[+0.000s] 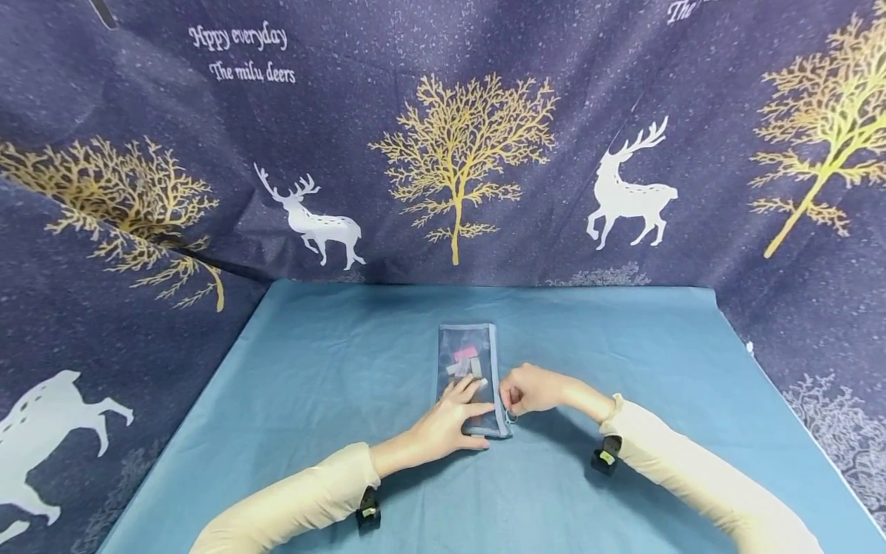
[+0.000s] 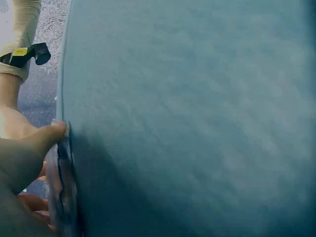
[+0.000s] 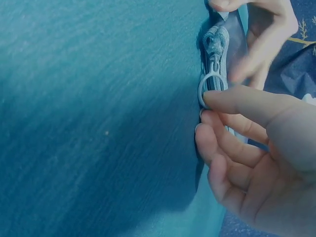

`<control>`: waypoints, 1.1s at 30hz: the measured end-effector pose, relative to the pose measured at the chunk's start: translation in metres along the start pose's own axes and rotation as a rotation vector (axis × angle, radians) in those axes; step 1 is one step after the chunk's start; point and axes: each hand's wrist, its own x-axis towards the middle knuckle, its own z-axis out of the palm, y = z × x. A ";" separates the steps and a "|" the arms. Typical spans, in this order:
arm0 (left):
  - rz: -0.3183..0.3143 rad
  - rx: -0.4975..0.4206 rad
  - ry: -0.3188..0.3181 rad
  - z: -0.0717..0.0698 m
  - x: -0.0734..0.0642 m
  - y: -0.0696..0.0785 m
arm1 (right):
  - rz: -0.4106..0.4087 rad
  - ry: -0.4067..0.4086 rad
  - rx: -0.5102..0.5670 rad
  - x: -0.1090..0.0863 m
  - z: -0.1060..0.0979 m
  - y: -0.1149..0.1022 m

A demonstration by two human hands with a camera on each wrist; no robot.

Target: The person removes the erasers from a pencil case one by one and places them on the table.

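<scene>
Centrally, see-through pouch (image 1: 451, 338) lay lengthwise on blue cloth (image 1: 332, 385), pink piece (image 1: 465, 354) and pale pieces (image 1: 474, 366) inside. Left hand (image 1: 453, 422) rested across pouch's near part, fingers spread and relaxed, thumb at near edge. Right hand (image 1: 533, 388) pinched ring pull (image 3: 201, 90) near zip's near end, along pouch's right edge. Behind: dark backdrop (image 1: 332, 115), white deer, gold trees

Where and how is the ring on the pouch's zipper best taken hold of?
Probably by the ring's free loop, pinched between thumb and fingertip, coming from the person's right. The loop is thin and open, and it hangs at the near end of the zipper on the right edge of the pouch, while the left hand lies across the pouch from the other side.
</scene>
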 end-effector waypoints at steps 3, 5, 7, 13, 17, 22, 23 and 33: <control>-0.002 0.002 -0.049 -0.002 0.000 0.001 | -0.018 0.015 0.013 0.000 -0.001 0.002; -0.005 0.008 -0.066 -0.003 0.000 0.003 | -0.027 0.021 0.026 0.000 -0.002 0.003; -0.007 0.006 -0.070 -0.004 0.000 0.004 | -0.036 0.025 0.034 0.000 -0.002 0.005; -0.006 -0.011 -0.068 -0.005 0.000 0.005 | -0.060 0.048 0.030 0.000 -0.004 0.009; 0.004 -0.009 -0.090 -0.005 0.000 0.006 | -0.072 0.056 0.024 0.002 -0.004 0.010; 0.005 -0.013 -0.124 -0.007 -0.001 0.007 | -0.051 0.056 0.022 0.005 -0.003 0.011; 0.005 -0.015 -0.128 -0.007 -0.001 0.007 | -0.047 0.056 0.020 0.006 -0.003 0.011; 0.000 -0.061 -0.137 -0.005 -0.003 0.007 | 0.018 0.143 -0.079 0.014 -0.008 0.019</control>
